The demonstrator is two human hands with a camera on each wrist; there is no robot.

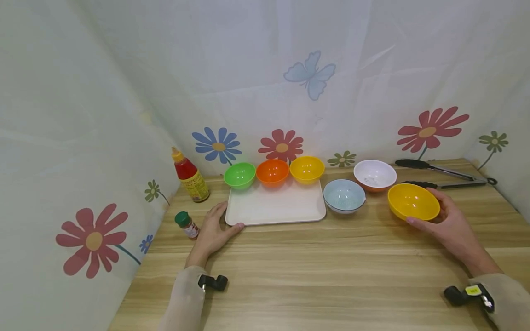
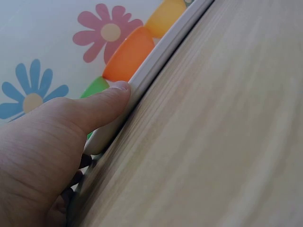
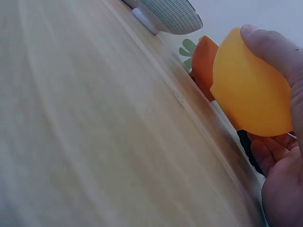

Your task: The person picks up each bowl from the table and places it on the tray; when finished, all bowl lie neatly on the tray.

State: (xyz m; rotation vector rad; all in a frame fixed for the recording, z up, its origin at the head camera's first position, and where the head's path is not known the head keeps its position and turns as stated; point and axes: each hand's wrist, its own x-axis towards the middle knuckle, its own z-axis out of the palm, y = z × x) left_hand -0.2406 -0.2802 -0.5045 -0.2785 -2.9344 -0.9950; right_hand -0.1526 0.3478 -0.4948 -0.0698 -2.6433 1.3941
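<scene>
My right hand [image 1: 453, 227] holds a yellow bowl [image 1: 414, 201], thumb at its near rim and fingers round its right side. In the right wrist view the yellow bowl [image 3: 251, 85] is tilted, with the thumb over its rim. At the left end of a white rectangular tray [image 1: 275, 207], my left hand [image 1: 213, 232] grips the near corner, thumb along the front edge and fingers beside the left side. A green bowl [image 1: 240, 175], an orange bowl [image 1: 272, 172] and a smaller yellow bowl [image 1: 307, 169] stand in a row along the tray's back.
A light blue bowl [image 1: 344, 196] stands right of the tray, near a bowl with white inside and orange outside [image 1: 374, 175]. Black-tipped tongs [image 1: 451, 172] lie behind the held bowl. A red sauce bottle [image 1: 191, 179] and a green-capped jar [image 1: 187, 225] stand at left.
</scene>
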